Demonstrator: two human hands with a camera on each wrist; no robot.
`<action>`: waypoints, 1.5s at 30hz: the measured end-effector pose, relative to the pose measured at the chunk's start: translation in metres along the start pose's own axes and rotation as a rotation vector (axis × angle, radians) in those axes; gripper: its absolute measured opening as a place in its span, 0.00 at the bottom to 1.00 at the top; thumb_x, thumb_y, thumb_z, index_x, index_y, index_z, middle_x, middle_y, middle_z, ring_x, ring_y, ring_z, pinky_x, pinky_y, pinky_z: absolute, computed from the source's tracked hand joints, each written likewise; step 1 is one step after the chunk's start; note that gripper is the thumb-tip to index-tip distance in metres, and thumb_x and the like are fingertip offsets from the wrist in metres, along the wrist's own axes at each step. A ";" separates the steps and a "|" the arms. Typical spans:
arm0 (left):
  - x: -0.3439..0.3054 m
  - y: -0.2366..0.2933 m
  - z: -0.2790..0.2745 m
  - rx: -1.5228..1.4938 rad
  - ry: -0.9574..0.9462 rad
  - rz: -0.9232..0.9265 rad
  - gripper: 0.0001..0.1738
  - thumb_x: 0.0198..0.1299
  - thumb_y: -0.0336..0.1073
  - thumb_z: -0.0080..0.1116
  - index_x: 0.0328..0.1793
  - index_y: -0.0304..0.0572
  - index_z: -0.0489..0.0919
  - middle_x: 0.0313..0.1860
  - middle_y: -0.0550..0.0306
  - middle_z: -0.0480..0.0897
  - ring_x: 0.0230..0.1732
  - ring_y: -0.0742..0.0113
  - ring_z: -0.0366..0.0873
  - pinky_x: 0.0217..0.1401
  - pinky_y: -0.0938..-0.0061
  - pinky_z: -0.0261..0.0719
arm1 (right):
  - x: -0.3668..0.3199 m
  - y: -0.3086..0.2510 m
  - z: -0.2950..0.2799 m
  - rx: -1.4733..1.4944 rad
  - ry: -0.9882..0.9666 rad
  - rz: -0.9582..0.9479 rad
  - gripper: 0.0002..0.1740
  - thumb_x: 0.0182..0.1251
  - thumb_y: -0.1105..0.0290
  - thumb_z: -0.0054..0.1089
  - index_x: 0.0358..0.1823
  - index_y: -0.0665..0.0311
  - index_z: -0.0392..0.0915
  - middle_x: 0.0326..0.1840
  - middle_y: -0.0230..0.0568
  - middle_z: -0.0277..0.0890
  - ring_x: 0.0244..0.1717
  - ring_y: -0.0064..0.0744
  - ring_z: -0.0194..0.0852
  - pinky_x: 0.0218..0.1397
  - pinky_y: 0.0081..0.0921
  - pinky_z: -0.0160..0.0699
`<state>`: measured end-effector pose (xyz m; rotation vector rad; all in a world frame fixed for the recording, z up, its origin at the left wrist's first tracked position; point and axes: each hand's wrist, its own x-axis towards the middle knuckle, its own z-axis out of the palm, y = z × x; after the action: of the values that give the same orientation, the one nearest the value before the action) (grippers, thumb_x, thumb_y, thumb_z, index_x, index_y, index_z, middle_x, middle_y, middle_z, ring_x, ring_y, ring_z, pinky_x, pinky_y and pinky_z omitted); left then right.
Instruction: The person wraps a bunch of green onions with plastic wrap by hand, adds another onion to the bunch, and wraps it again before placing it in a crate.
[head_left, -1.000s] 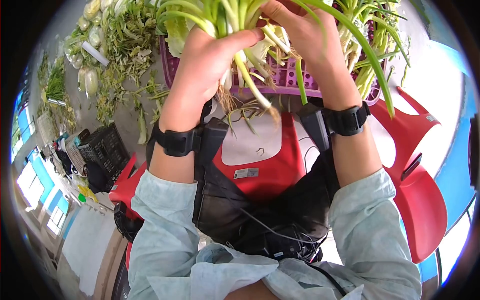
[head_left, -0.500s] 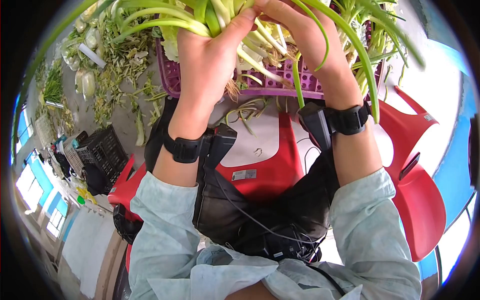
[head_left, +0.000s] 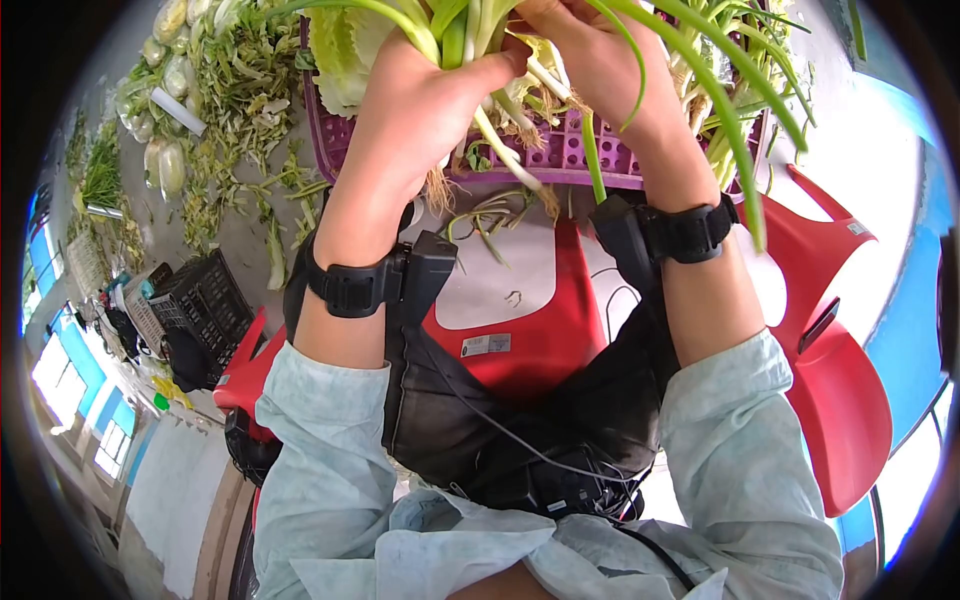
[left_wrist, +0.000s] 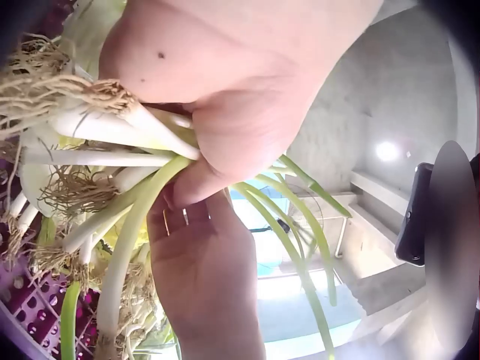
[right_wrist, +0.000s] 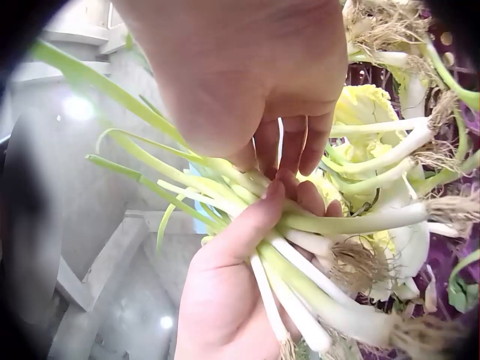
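Observation:
My left hand (head_left: 415, 125) grips a bunch of spring onions (right_wrist: 300, 289), its thumb across the white stems. Hairy roots (left_wrist: 75, 97) hang out on one side of the bunch, and long green leaves spread out on the other. Close beside the left thumb, my right hand (head_left: 625, 80) curls its fingers in at the bunch and pinches a stalk there, seen best in the right wrist view. Below both hands is a purple perforated crate (head_left: 325, 150) holding more rooted spring onions (right_wrist: 390, 154) and pale green leafy vegetables (head_left: 340, 60).
A red chair (head_left: 530, 360) stands in front of my legs, another red chair (head_left: 850, 430) at right. Leafy trimmings (head_left: 245, 110) and bagged vegetables (head_left: 172, 168) cover the floor at left, near a black crate (head_left: 205, 310). Loose stalks (head_left: 490, 215) lie by the purple crate.
My left hand rose with the bunch half a second ago and has come back down, slightly left of before. The right hand stays near its place; the long leaves over it have shifted.

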<state>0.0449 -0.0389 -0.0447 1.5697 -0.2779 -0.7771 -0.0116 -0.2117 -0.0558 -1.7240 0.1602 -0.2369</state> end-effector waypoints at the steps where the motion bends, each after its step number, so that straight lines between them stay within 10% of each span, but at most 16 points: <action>1: -0.001 0.001 0.001 -0.014 0.017 -0.003 0.19 0.66 0.24 0.64 0.62 0.31 0.82 0.54 0.51 0.88 0.54 0.64 0.87 0.58 0.70 0.83 | -0.001 -0.004 0.002 0.031 -0.006 0.005 0.13 0.80 0.68 0.54 0.51 0.71 0.83 0.41 0.42 0.83 0.41 0.30 0.79 0.43 0.30 0.79; 13: -0.007 0.014 0.003 -0.372 -0.190 -0.092 0.13 0.64 0.26 0.66 0.54 0.33 0.85 0.45 0.52 0.89 0.45 0.64 0.89 0.50 0.70 0.86 | -0.001 -0.018 0.005 0.739 -0.203 0.230 0.22 0.75 0.68 0.69 0.66 0.66 0.77 0.52 0.33 0.84 0.47 0.19 0.80 0.48 0.17 0.79; 20: 0.000 0.001 -0.002 -0.159 -0.137 -0.062 0.24 0.65 0.25 0.66 0.67 0.31 0.77 0.56 0.50 0.86 0.56 0.63 0.86 0.59 0.70 0.85 | -0.002 -0.020 -0.002 0.491 -0.145 0.215 0.10 0.79 0.68 0.63 0.53 0.67 0.82 0.37 0.32 0.84 0.32 0.21 0.79 0.34 0.21 0.78; 24: 0.002 -0.002 0.005 -0.224 -0.034 -0.008 0.22 0.66 0.25 0.66 0.66 0.32 0.78 0.56 0.52 0.86 0.57 0.65 0.86 0.60 0.71 0.84 | 0.000 -0.020 0.003 0.398 -0.153 0.154 0.16 0.83 0.63 0.58 0.56 0.71 0.82 0.46 0.32 0.82 0.42 0.18 0.76 0.43 0.19 0.76; 38: 0.005 -0.013 0.008 -0.026 0.133 0.178 0.09 0.64 0.29 0.65 0.48 0.34 0.83 0.38 0.58 0.87 0.36 0.74 0.83 0.35 0.76 0.78 | -0.006 -0.038 -0.002 0.316 -0.288 0.407 0.15 0.83 0.64 0.48 0.55 0.69 0.77 0.36 0.32 0.73 0.35 0.21 0.69 0.35 0.24 0.68; 41: 0.004 -0.003 0.018 -0.132 0.162 0.173 0.10 0.68 0.27 0.61 0.54 0.32 0.82 0.43 0.57 0.87 0.41 0.72 0.85 0.43 0.75 0.82 | -0.011 -0.029 0.011 0.274 -0.042 0.165 0.15 0.79 0.69 0.46 0.57 0.71 0.75 0.40 0.35 0.75 0.37 0.21 0.70 0.40 0.23 0.73; 45: -0.003 0.009 0.011 -0.162 0.149 0.094 0.10 0.70 0.29 0.60 0.53 0.31 0.83 0.41 0.56 0.87 0.41 0.70 0.85 0.48 0.74 0.84 | -0.007 -0.003 0.004 -0.236 0.069 0.057 0.17 0.73 0.71 0.56 0.59 0.71 0.76 0.50 0.51 0.81 0.47 0.45 0.81 0.52 0.35 0.81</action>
<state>0.0388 -0.0472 -0.0348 1.4422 -0.1736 -0.5913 -0.0171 -0.2061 -0.0542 -1.9430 0.2979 -0.2429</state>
